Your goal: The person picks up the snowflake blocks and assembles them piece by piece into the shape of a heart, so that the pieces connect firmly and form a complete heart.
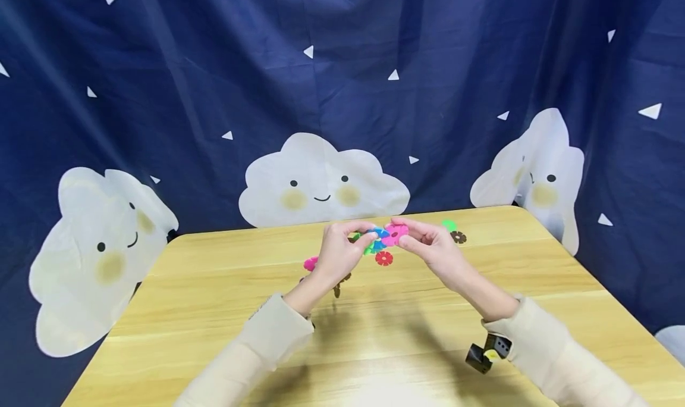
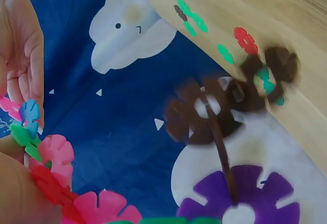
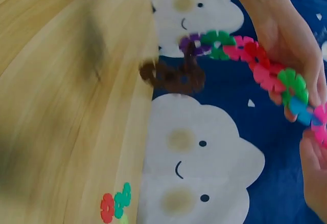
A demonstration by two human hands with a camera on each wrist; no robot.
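A chain of slotted plastic snowflake discs hangs between the hands. My left hand [image 1: 342, 252] grips it near a blue disc [image 1: 379, 234] and a green disc [image 3: 294, 87]. The right hand [image 1: 436, 249] pinches a pink disc [image 1: 397, 234] at the chain's end, edge to edge with the blue one. From the left hand the chain runs on through a pink disc [image 2: 56, 157], a red disc [image 3: 255, 55], another pink, a green and a purple disc [image 2: 245, 198]. Several brown discs [image 3: 173, 75], blurred in the wrist views, dangle at its far end.
On the wooden table [image 1: 214, 312] a loose red disc [image 1: 383, 258] lies beyond the hands. Further right are a light green disc [image 1: 448, 224] and a brown disc [image 1: 458, 237]. A blue curtain [image 1: 342, 85] with clouds hangs behind the table's far edge.
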